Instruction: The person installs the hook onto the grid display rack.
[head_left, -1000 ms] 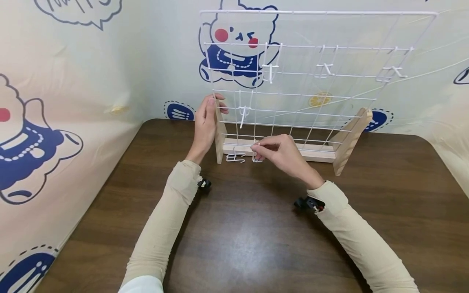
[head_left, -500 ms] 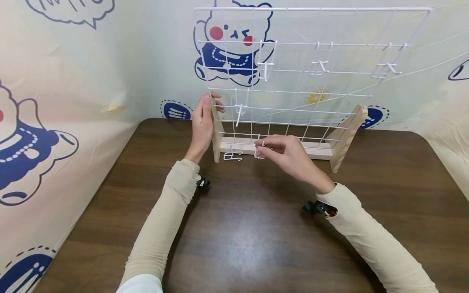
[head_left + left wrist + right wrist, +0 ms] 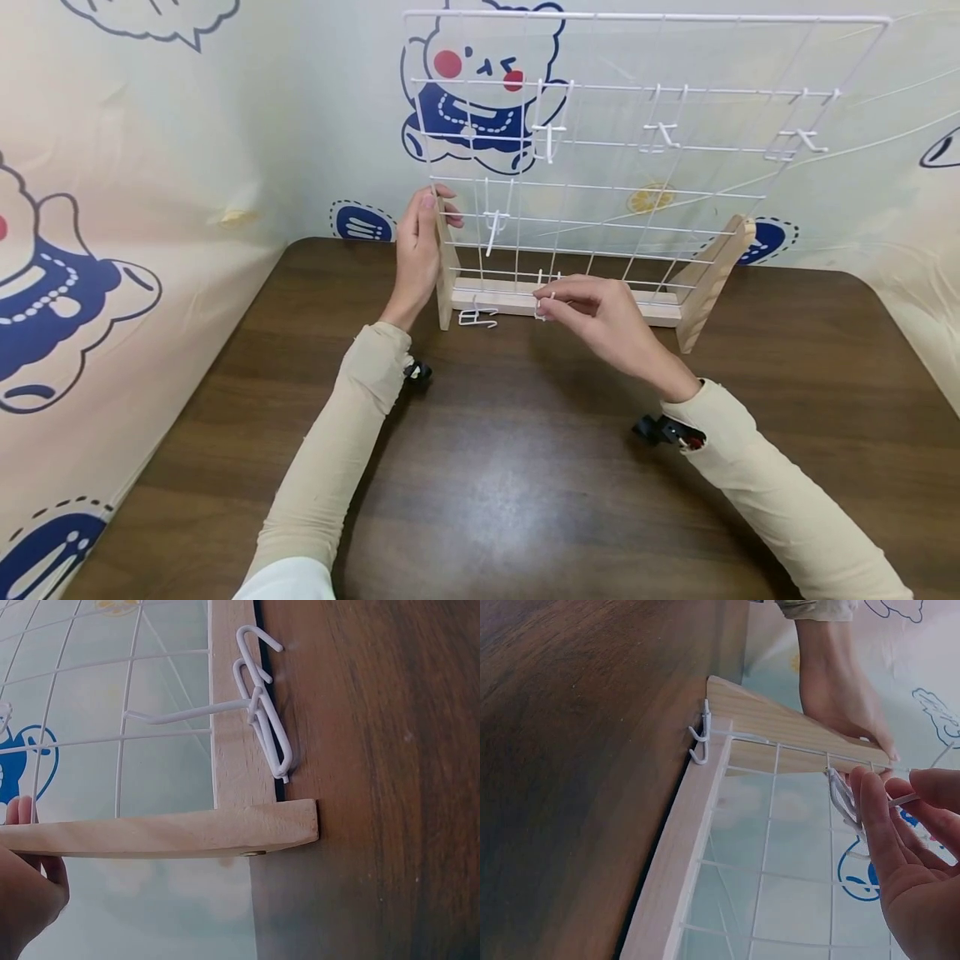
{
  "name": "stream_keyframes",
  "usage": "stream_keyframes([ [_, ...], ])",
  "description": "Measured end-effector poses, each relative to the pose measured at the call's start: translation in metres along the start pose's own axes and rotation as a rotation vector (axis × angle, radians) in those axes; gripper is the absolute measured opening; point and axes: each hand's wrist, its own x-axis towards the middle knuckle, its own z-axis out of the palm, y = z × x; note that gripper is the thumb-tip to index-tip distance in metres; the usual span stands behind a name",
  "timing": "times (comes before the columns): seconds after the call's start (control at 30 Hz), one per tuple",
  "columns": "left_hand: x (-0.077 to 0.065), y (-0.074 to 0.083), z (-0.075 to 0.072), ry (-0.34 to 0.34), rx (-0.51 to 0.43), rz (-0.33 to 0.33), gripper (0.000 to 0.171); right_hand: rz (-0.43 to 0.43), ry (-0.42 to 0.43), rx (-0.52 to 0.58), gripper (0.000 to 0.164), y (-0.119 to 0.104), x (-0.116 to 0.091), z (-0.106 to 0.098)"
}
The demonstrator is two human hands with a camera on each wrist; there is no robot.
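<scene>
A white wire grid rack (image 3: 647, 17) stands on the table between two wooden side panels. My left hand (image 3: 417, 254) holds the rack's left wooden panel (image 3: 150, 835), thumb in front and fingers behind. With thumb and fingers, my right hand (image 3: 611, 321) pinches a white wire hook (image 3: 841, 796) in front of the lower grid. The fingers partly hide this hook, and whether it touches the grid I cannot tell. Another white hook (image 3: 262, 712) lies loose by the wooden base bar (image 3: 234, 742), close to the left panel.
Several white hooks hang on the grid, one of them lower left (image 3: 494, 225) and one upper middle (image 3: 662, 135). The right wooden panel (image 3: 716, 283) props up the other end. Behind the brown table (image 3: 480, 467) is a printed cloth backdrop (image 3: 330, 125).
My right hand has shifted a little to the right and slightly up with the hook, whose prongs now show above the fingers. The left hand keeps its hold on the panel.
</scene>
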Motion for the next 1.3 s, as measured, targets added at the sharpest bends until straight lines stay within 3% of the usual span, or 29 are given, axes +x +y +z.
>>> stream_keyframes([
  [0.3,0.000,0.003,-0.002,-0.012,0.004,-0.006,0.033,-0.058,0.056,-0.034,0.012,-0.008,0.000,-0.007],
  [1.0,0.000,0.003,-0.001,-0.023,0.017,-0.006,0.034,-0.198,0.148,0.009,0.019,-0.019,0.013,-0.034],
  [1.3,0.000,0.004,-0.001,-0.022,0.016,-0.010,0.034,-0.198,0.191,-0.007,0.019,-0.024,0.024,-0.043],
])
